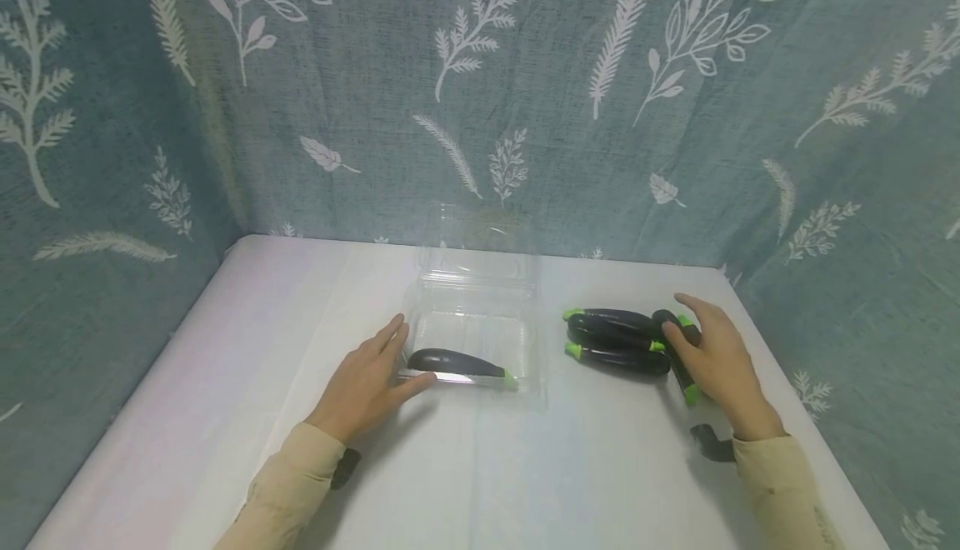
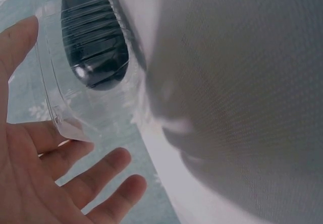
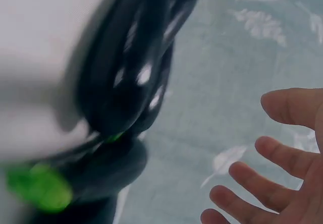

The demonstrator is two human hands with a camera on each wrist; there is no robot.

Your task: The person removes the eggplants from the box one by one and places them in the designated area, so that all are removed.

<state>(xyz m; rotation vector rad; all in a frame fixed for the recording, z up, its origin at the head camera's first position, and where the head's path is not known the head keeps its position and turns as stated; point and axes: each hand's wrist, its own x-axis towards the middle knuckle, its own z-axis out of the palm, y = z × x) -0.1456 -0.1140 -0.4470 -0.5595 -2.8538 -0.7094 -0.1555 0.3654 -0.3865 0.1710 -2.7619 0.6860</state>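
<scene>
A clear plastic clamshell box (image 1: pixel 472 325) lies with its lid (image 1: pixel 476 242) raised at the back. Inside, along the front wall, is one dark eggplant (image 1: pixel 453 362) with a green stem end pointing right. My left hand (image 1: pixel 363 387) rests at the box's front left corner, thumb along the front rim and fingers spread beside the left wall. To the right, several eggplants (image 1: pixel 615 360) lie in a loose pile. Over the pile's right end hovers my right hand (image 1: pixel 712 358), its fingers spread and apart from the eggplants (image 3: pixel 121 82) in the right wrist view.
A white cloth covers the table (image 1: pixel 555 467). Teal curtains (image 1: pixel 375 117) with white leaf prints stand at the back and both sides, and the raised lid is close to the back one. Dark wrist-worn pieces (image 1: pixel 712 443) show at both sleeves.
</scene>
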